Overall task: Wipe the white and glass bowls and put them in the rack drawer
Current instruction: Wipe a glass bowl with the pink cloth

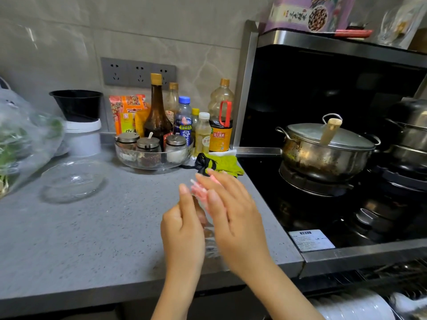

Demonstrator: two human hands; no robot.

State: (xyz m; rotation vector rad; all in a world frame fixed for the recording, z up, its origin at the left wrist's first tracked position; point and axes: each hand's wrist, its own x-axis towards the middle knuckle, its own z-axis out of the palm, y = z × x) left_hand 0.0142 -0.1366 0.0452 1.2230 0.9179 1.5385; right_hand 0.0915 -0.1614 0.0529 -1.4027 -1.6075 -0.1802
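Note:
My left hand (182, 227) and my right hand (233, 213) are raised close together over the grey counter (92, 239). A pink cloth (199, 190) is bunched between them, held under the fingers of my right hand. A blurred clear glass bowl (210, 245) shows edge-on between my palms, and my left hand holds it. A second glass bowl (71, 181) lies upside down on the counter to the left. At the bottom right, the rack drawer (392, 273) is pulled out, with white bowls (355, 306) standing in it.
A glass tray of spice jars (150, 153) and several bottles (159, 112) line the wall. A green cloth (221, 163) lies by the stove, where a steel pot (323, 148) sits on a burner. A bag of greens (20, 139) is at the left.

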